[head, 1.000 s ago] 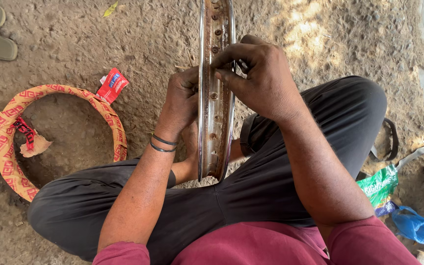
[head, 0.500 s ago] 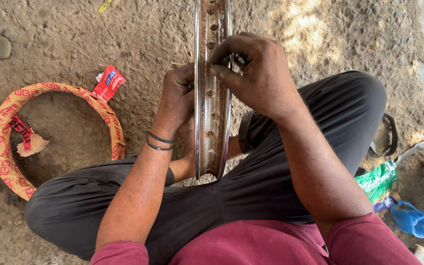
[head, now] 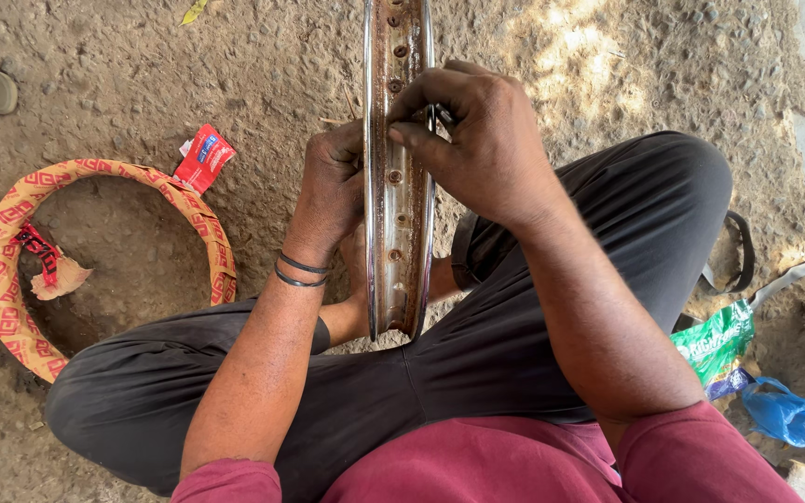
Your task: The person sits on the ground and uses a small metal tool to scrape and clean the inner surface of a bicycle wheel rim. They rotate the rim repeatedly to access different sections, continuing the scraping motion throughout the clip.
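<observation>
I see the rusty rim standing on edge between my crossed legs on the dirt ground. My left hand is closed on its left flange, and my right hand reaches over the top, thumb and fingers pinched together at the rim's inner channel on something too small to tell. A paper-wrapped tyre lies near the ground's left edge, and blue and green bags at its right.

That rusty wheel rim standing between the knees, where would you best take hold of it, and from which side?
By its two raised edges, one hand from each side. The wheel rim stands upright on edge with a narrow channel, so the left hand braces its left edge and the right hand curls over the right edge; this probably keeps it from tipping.
</observation>
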